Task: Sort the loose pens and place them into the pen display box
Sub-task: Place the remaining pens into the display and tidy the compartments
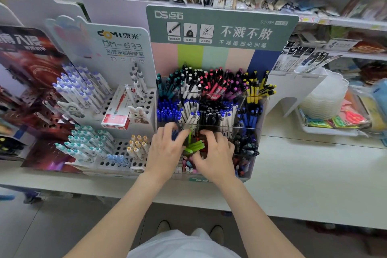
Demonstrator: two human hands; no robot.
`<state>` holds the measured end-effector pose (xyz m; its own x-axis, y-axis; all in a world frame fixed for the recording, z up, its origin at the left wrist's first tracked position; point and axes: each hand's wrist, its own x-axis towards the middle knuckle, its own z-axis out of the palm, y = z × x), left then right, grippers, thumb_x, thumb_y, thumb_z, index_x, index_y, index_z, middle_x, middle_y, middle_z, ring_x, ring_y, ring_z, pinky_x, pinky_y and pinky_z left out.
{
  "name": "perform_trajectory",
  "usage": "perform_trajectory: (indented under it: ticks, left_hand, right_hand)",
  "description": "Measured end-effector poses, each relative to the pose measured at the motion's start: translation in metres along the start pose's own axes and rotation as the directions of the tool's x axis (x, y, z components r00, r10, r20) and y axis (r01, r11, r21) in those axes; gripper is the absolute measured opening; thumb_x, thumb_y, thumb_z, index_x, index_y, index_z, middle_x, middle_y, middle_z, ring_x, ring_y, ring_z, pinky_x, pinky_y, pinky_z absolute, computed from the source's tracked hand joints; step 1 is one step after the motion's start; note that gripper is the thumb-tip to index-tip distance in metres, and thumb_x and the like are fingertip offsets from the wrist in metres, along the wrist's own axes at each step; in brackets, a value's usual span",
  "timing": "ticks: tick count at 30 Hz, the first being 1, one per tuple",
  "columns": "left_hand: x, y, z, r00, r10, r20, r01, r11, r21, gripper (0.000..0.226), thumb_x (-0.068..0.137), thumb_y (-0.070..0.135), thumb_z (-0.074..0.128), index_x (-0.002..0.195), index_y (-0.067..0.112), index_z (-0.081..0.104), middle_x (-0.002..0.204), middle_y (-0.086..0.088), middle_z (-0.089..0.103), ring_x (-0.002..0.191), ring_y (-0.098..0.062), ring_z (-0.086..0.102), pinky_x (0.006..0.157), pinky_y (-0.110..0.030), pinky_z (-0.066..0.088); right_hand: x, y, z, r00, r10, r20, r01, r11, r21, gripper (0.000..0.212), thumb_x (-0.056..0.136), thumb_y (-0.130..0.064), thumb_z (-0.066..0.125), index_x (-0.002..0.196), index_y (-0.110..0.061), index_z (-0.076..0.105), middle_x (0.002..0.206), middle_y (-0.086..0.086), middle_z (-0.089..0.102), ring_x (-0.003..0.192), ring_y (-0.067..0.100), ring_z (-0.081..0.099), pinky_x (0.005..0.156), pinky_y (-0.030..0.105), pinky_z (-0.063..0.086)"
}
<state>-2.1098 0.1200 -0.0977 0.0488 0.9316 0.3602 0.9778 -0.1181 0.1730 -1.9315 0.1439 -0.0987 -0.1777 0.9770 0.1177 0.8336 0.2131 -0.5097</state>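
Pens (195, 146) in pen display box (222, 52) on shelf (314, 174); holed rack (120, 146) L.

- The pen display box (219, 27) stands on a white shelf (303, 174), its clear compartments packed with upright pens sorted by colour (teal, white, red, purple and yellow at the back, blue and black in the middle row).
- Both hands reach into the front row, close together.
- The right hand (215, 153) curls round a bunch of green pens (194, 145), fingers above and thumb below.
- The left hand (165, 148) lies just beside them, its bent fingertips at the pens' ends; whether it grips anything cannot be told.
- A white pegboard pen stand (123, 48) sits just left of the box, with a red carton (117, 111) resting on it.
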Motion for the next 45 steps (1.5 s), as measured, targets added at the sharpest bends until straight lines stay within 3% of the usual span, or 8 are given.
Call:
perform_trajectory:
  ticks: [6, 12, 18, 23, 30, 37, 41, 45]
  left_hand:
    - [-0.011, 0.001, 0.008, 1.000, 0.022, 0.005, -0.022, 0.991, 0.131, 0.062, 0.090, 0.016, 0.074, 0.147, 0.026, 0.052, 0.135, -0.010, 0.051, 0.108, -0.033, 0.052, 0.087, -0.046, 0.046]
    - [-0.011, 0.000, 0.003, 0.998, -0.066, -0.020, 0.067, 0.993, 0.098, 0.037, 0.092, 0.023, 0.073, 0.128, 0.017, 0.064, 0.134, -0.010, 0.055, 0.112, -0.032, 0.054, 0.090, -0.047, 0.046]
    - [-0.004, 0.010, -0.009, 0.989, 0.001, -0.148, -0.017, 0.994, -0.108, 0.032, 0.093, 0.012, 0.072, 0.124, 0.015, 0.066, 0.120, -0.005, 0.058, 0.105, -0.025, 0.057, 0.089, -0.038, 0.048]
    - [0.027, 0.031, -0.030, 0.942, -0.268, -0.203, 0.172, 0.902, -0.395, 0.041, 0.103, 0.014, 0.068, 0.140, 0.004, 0.054, 0.118, -0.009, 0.064, 0.097, -0.019, 0.065, 0.086, -0.033, 0.061]
    - [0.061, 0.011, -0.054, 0.931, -0.285, -0.229, 0.236, 0.946, -0.220, 0.013, 0.098, 0.022, 0.076, 0.102, 0.011, 0.071, 0.097, -0.005, 0.061, 0.067, -0.024, 0.062, 0.051, -0.037, 0.052]
    - [0.048, 0.008, -0.053, 0.957, -0.184, -0.223, 0.090, 0.923, -0.375, 0.014, 0.100, 0.011, 0.067, 0.115, 0.011, 0.069, 0.109, 0.001, 0.058, 0.082, -0.014, 0.059, 0.066, -0.033, 0.057]
    - [0.043, 0.005, -0.052, 0.976, -0.157, -0.149, 0.107, 0.950, -0.294, 0.024, 0.098, 0.025, 0.073, 0.122, 0.022, 0.068, 0.109, 0.005, 0.054, 0.079, -0.016, 0.060, 0.055, -0.038, 0.057]
    - [0.054, 0.001, -0.053, 0.979, -0.154, -0.134, 0.119, 0.963, -0.242, 0.024, 0.095, 0.037, 0.077, 0.112, 0.024, 0.065, 0.106, 0.005, 0.051, 0.072, -0.017, 0.059, 0.054, -0.036, 0.055]
  right_hand:
    - [-0.005, -0.003, -0.003, 0.992, -0.119, 0.038, 0.122, 0.988, -0.097, 0.054, 0.091, -0.044, 0.055, 0.144, -0.034, 0.048, 0.123, -0.010, 0.057, 0.113, 0.016, 0.053, 0.099, 0.044, 0.043]
    - [-0.001, -0.008, -0.006, 0.990, 0.028, -0.141, -0.048, 0.989, -0.141, 0.025, 0.094, -0.038, 0.051, 0.106, -0.024, 0.068, 0.096, -0.004, 0.067, 0.093, 0.021, 0.060, 0.082, 0.041, 0.047]
    - [0.004, -0.010, -0.018, 0.962, 0.032, -0.272, -0.060, 0.994, -0.095, 0.015, 0.096, -0.026, 0.059, 0.101, -0.020, 0.071, 0.093, -0.002, 0.068, 0.087, 0.021, 0.060, 0.076, 0.038, 0.049]
    - [0.018, -0.035, -0.038, 0.975, -0.089, -0.205, 0.110, 0.989, 0.095, 0.016, 0.106, -0.024, 0.057, 0.106, -0.019, 0.072, 0.086, -0.007, 0.070, 0.074, 0.010, 0.063, 0.065, 0.028, 0.055]
    - [0.034, -0.069, -0.031, 0.988, -0.133, 0.081, 0.134, 0.991, -0.008, 0.065, 0.101, -0.007, 0.062, 0.160, -0.012, 0.035, 0.146, 0.008, 0.047, 0.112, 0.027, 0.066, 0.082, 0.036, 0.058]
    - [0.023, -0.072, -0.005, 0.986, -0.161, 0.032, 0.165, 0.964, -0.209, 0.069, 0.097, -0.019, 0.028, 0.163, 0.000, 0.019, 0.168, 0.017, 0.027, 0.150, 0.034, 0.033, 0.122, 0.042, 0.027]
    - [0.021, -0.069, -0.011, 0.967, -0.194, 0.163, 0.146, 0.953, 0.267, 0.077, 0.099, 0.001, 0.043, 0.168, -0.006, 0.009, 0.175, 0.012, 0.019, 0.162, 0.025, 0.017, 0.132, 0.043, 0.019]
    - [0.009, -0.059, -0.027, 0.988, -0.145, 0.046, 0.110, 0.888, 0.446, 0.068, 0.103, 0.003, 0.046, 0.167, -0.015, 0.029, 0.167, 0.001, 0.040, 0.152, 0.011, 0.038, 0.125, 0.026, 0.033]
